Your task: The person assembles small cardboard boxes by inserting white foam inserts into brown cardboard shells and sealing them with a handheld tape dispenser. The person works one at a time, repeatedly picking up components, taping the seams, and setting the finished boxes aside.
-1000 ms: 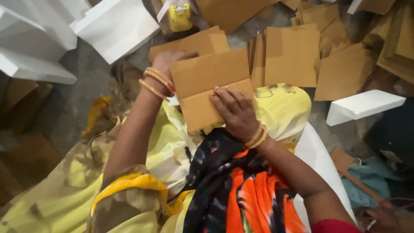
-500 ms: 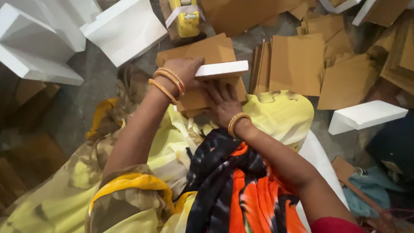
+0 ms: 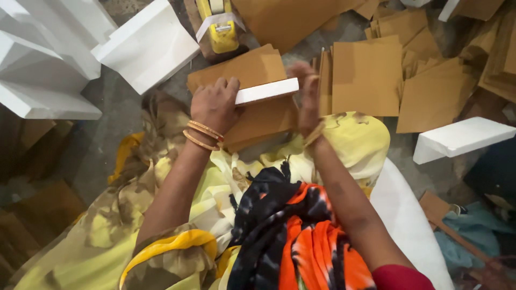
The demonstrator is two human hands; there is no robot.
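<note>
Hands met over a lap draped in yellow cloth (image 3: 344, 145). At eleven o'clock from the lap the left hand (image 3: 215, 104) curled its fingers over one end of a white foam strip (image 3: 267, 91), pinching it against the brown cardboard sheet (image 3: 258, 115) beneath. At one o'clock the right hand (image 3: 309, 96), blurred, stood flat and open against the strip's other end. Farther out lay loose cardboard pieces (image 3: 365, 75) at one o'clock, white foam blocks (image 3: 145, 45) at ten, a yellow tape dispenser (image 3: 220, 24) at twelve.
</note>
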